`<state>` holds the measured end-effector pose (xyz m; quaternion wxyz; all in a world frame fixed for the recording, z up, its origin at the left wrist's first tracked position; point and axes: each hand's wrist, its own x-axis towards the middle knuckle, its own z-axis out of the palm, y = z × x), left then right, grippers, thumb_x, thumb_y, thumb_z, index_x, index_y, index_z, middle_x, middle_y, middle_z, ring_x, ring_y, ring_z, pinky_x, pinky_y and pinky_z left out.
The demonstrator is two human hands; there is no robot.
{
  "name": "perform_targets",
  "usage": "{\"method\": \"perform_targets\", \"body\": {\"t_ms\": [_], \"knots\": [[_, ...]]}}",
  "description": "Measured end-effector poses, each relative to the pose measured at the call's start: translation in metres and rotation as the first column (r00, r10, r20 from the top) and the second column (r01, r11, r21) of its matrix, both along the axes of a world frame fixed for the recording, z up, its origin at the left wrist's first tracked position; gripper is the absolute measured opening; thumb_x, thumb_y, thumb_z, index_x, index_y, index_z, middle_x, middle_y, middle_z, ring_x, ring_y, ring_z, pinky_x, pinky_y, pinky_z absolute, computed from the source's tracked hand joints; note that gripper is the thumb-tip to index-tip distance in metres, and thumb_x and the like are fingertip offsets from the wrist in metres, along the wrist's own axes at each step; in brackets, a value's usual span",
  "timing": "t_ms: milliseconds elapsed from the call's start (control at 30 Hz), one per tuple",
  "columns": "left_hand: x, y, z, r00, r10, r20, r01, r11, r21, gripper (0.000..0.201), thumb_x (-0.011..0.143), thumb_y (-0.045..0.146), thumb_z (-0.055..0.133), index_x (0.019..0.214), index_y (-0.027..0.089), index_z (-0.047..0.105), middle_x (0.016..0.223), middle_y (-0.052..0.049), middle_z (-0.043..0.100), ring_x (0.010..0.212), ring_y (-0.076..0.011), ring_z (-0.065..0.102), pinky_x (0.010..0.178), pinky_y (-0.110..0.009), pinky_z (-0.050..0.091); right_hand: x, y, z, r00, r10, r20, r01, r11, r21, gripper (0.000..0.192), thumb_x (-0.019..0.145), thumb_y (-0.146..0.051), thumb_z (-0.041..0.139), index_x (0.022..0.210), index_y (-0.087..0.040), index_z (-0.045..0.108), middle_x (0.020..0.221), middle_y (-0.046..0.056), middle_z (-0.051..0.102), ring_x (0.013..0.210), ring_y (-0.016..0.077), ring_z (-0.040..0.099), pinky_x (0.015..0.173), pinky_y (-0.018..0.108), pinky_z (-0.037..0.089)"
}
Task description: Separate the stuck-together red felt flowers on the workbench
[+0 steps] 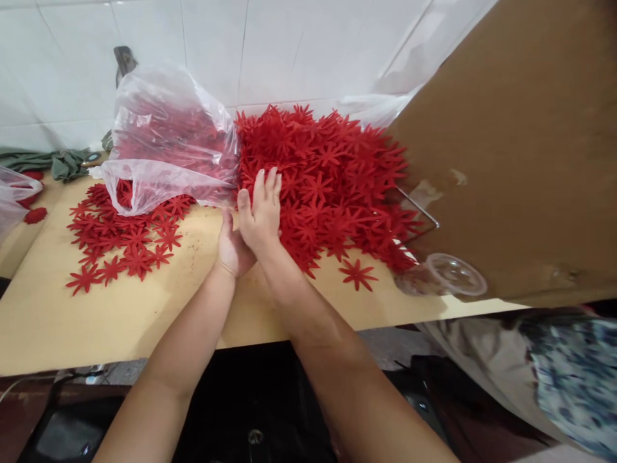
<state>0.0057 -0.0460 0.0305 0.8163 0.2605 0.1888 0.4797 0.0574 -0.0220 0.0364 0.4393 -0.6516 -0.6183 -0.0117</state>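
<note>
Far left of the fingers, a second plastic bag (12, 193) shows only at the frame edge, with a rumpled green cloth (62, 164) behind it. Nearer, a thin scatter of red flower cut-outs (120, 241) lies flat on the pale wooden tabletop (72, 321), partly under a clear plastic bag (166, 145) that holds more of the same pieces and rests just left of the fingertips. The left hand (232, 247) sits low at the near edge of the heap, largely covered by the right; whether its fingers are curled or flat cannot be told. The right hand (261, 215) lies over it, fingers (270, 186) extended, pressed together and released, palm down on the large pile of red flower shapes (332, 186), gripping nothing. This pile spreads from under the fingertips rightward and away toward the tiled wall (289, 45). The pieces appear thin, light and limp, felt-like, with narrow petals that probably interlock and snag; a flat palm or a scooping edge at the pile's near margin should move many at once, while a pinch at a petal tip should lift a single one. One stray flower (357, 273) lies right of the wrists. Further right stand a clear plastic lid (456, 273) and a leaning cardboard sheet (520, 148).
</note>
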Motion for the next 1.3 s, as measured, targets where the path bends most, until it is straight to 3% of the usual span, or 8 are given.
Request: {"method": "perform_targets", "body": {"t_ms": [100,200,367,533,733,967,1167,1300], "knots": [[-0.007,0.010,-0.004,0.998,0.019,-0.063,-0.016,0.999,0.047,0.075,0.070,0.074,0.028,0.113,0.019,0.055,0.125,-0.009,0.053,0.128,-0.0282,0.035,0.102,-0.042,0.033,0.007,0.003,-0.008,1.000,0.022,0.016,-0.022,1.000,-0.003,0.061,0.088,-0.048,0.018,0.138,-0.015,0.024,0.146,0.012,0.023,0.138,0.0257,0.008,0.106,0.053,0.017],[-0.023,0.024,-0.011,0.992,0.108,-0.068,-0.104,0.993,0.059,0.075,0.071,0.074,0.021,0.110,0.020,0.054,0.123,-0.009,0.054,0.126,-0.0250,0.038,0.100,-0.041,0.036,-0.006,-0.016,-0.020,0.971,0.207,0.121,-0.197,0.976,-0.095,0.056,0.088,-0.043,0.023,0.135,-0.014,0.031,0.143,0.010,0.030,0.136,0.0241,0.014,0.108,0.049,0.019],[-0.045,0.035,-0.022,0.982,0.165,0.088,-0.170,0.984,0.059,0.071,0.076,0.068,0.011,0.113,0.021,0.050,0.125,-0.010,0.052,0.124,-0.0205,0.041,0.098,-0.041,0.037,-0.036,-0.039,-0.019,0.926,0.344,0.157,-0.319,0.933,-0.165,0.047,0.085,-0.029,0.031,0.127,-0.011,0.045,0.136,0.009,0.041,0.128,0.0241,0.029,0.109,0.043,0.020],[-0.036,0.027,-0.009,0.966,0.255,-0.035,-0.255,0.967,0.023,0.064,0.075,0.068,0.025,0.104,0.020,0.055,0.115,-0.009,0.058,0.115,-0.0234,0.049,0.092,-0.039,0.042,-0.028,-0.003,-0.015,0.951,0.256,-0.174,-0.272,0.959,-0.076,0.045,0.072,-0.006,0.033,0.111,-0.013,0.054,0.114,0.011,0.055,0.109,0.0180,0.046,0.096,0.034,0.038],[-0.007,0.028,-0.017,0.959,0.158,-0.234,-0.167,0.986,-0.017,0.020,0.073,0.027,0.056,0.089,0.016,0.058,0.089,-0.006,0.067,0.093,-0.0186,0.062,0.086,-0.033,0.046,0.016,0.034,-0.037,0.776,0.212,-0.594,-0.217,0.974,0.064,0.052,0.066,-0.009,0.035,0.117,-0.015,0.044,0.116,0.011,0.054,0.104,0.0181,0.053,0.090,0.039,0.044],[-0.002,0.046,-0.036,0.875,0.278,-0.396,-0.299,0.954,0.010,0.016,0.067,0.020,0.062,0.082,0.017,0.057,0.073,0.000,0.065,0.069,-0.0114,0.061,0.074,-0.028,0.047,0.026,0.032,-0.039,0.801,0.356,-0.482,-0.393,0.919,0.027,0.044,0.086,-0.033,0.029,0.127,-0.017,0.039,0.123,0.012,0.052,0.112,0.0151,0.050,0.092,0.035,0.045],[-0.006,0.048,-0.032,0.829,0.345,-0.441,-0.351,0.934,0.070,0.012,0.067,0.022,0.062,0.071,0.016,0.052,0.059,0.005,0.057,0.050,-0.0049,0.050,0.056,-0.020,0.043,0.047,-0.010,-0.005,0.887,0.244,-0.392,-0.231,0.970,0.081,0.035,0.086,-0.036,0.034,0.103,-0.017,0.058,0.102,0.010,0.061,0.095,0.0160,0.058,0.085,0.035,0.047],[-0.004,0.049,-0.028,0.790,0.331,-0.515,-0.336,0.938,0.088,0.012,0.068,0.022,0.061,0.067,0.016,0.051,0.054,0.005,0.054,0.046,-0.0050,0.047,0.049,-0.019,0.040,0.112,-0.076,0.023,0.999,0.029,-0.012,-0.029,0.998,0.057,0.029,0.085,-0.036,0.040,0.092,-0.022,0.064,0.100,0.008,0.062,0.103,0.0201,0.053,0.092,0.042,0.039]]}}
